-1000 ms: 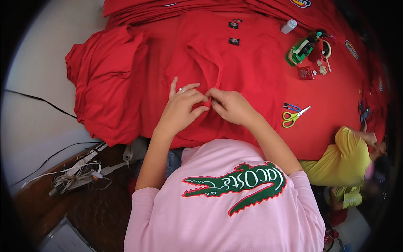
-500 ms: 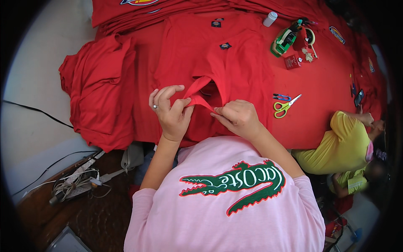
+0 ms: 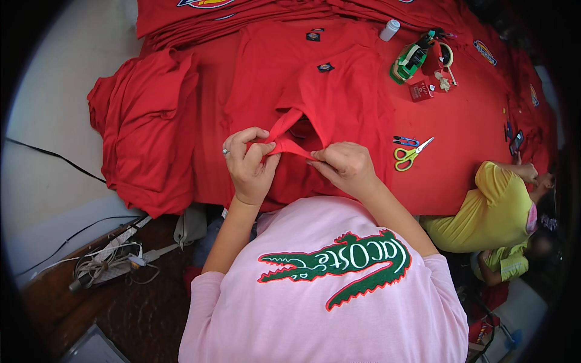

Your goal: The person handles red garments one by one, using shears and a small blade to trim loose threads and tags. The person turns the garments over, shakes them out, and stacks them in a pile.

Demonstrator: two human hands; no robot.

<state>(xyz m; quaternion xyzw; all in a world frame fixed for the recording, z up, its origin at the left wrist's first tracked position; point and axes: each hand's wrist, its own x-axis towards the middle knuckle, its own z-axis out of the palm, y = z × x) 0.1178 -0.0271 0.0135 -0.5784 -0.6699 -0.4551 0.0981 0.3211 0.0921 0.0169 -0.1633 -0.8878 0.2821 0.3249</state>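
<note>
A red T-shirt (image 3: 345, 91) lies in front of me, with one sleeve opening pulled up toward my body. My left hand (image 3: 249, 166) pinches the left side of that opening's hem between thumb and forefinger, its other fingers bent above. The right side of the hem is gripped by my right hand (image 3: 346, 168), thumb and fingers closed on it. Between the two hands the hem is drawn taut, and a dark gap shows inside the sleeve. More red shirts (image 3: 272, 54) lie flat beneath this one, small dark labels showing at their necks.
Yellow-handled scissors (image 3: 405, 160) and blue thread snips (image 3: 406, 141) lie right of the shirt. Behind them are a green tape dispenser (image 3: 407, 63), a red box (image 3: 420, 91) and a white bottle (image 3: 390, 30). A red garment pile (image 3: 145, 127) stands left. A person in yellow (image 3: 493, 209) sits at right.
My left hand's upper fingers have curled in closer to the hem. Both hands keep their hold on the sleeve, almost in the same place.
</note>
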